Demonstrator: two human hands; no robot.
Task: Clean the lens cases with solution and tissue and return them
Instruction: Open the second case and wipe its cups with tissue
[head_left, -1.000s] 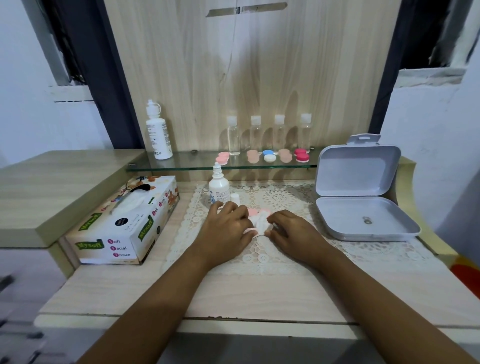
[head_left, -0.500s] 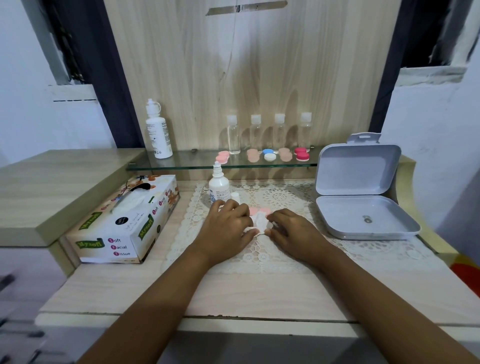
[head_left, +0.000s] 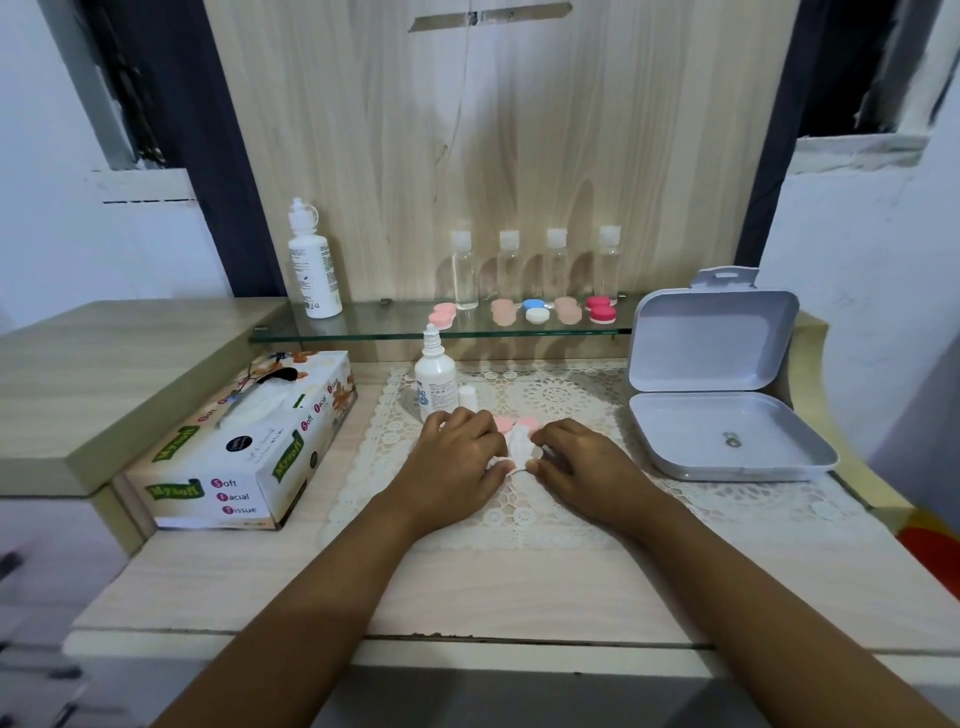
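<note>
Hardly anything has shifted: the left hand (head_left: 457, 457) and right hand (head_left: 587, 465) stay on the lace mat (head_left: 519, 514), each grip curled round the white tissue (head_left: 519, 448), which lies against the pink lens case (head_left: 527, 423) on the table (head_left: 519, 587).

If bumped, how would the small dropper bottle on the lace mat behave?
Probably tips: the dropper bottle is tall and narrow and stands close by the left hand. Likely light, being small plastic. The lace mat may snag rather than let it slide.
</note>
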